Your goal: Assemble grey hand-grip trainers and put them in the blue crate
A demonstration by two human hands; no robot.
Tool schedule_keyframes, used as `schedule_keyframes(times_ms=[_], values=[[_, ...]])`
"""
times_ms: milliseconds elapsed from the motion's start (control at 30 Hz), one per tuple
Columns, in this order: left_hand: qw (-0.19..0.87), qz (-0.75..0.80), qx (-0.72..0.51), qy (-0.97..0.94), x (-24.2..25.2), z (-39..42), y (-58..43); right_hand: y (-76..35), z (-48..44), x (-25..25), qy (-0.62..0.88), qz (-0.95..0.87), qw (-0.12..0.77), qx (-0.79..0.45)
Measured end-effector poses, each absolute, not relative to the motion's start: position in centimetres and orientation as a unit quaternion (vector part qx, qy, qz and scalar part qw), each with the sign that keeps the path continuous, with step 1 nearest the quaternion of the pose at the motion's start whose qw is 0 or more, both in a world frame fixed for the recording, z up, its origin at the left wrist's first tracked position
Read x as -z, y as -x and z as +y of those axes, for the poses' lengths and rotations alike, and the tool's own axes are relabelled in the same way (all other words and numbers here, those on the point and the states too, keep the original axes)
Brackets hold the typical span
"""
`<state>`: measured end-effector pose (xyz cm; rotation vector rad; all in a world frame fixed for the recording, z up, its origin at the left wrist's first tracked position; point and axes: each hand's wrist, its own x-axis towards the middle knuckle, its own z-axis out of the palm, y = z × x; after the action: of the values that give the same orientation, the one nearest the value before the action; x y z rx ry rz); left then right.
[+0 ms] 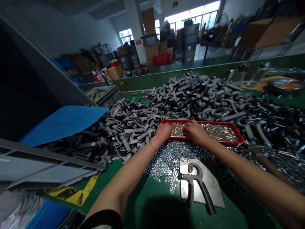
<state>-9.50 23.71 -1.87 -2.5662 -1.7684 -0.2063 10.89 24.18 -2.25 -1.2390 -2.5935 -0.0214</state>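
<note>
My left hand (164, 131) and my right hand (194, 129) both reach into a shallow red tray (238, 135) filled with small shiny metal parts (219, 131). The fingers of each hand curl down into those parts; what they pinch, if anything, is hidden. In front of the tray lies a heap of small silver nuts (166, 159). Closer to me, a black hand-grip assembly (197, 186) rests on a metal plate (212, 187). A big pile of grey plastic handle parts (181, 98) spreads behind and left of the tray.
A grey crate (43, 165) lies tipped on its side at left, spilling grey parts, with a blue sheet (64, 122) over it. Dark screws (278, 117) cover the table at right. Bottles and a metal bowl (286, 85) stand far right. Boxes fill the room behind.
</note>
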Motion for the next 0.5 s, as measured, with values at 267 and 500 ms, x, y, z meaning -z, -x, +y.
schedule_keyframes(times_ms=[267, 500], values=[[-0.091, -0.601, 0.204, 0.767, 3.0, 24.2, 9.5, -10.7, 25.5, 3.7, 0.453, -0.878, 0.147, -0.043], [-0.203, -0.598, 0.306, 0.712, 1.8, 20.1, 9.9, -11.2, 22.2, 1.4, 0.476, -0.839, 0.221, -0.145]])
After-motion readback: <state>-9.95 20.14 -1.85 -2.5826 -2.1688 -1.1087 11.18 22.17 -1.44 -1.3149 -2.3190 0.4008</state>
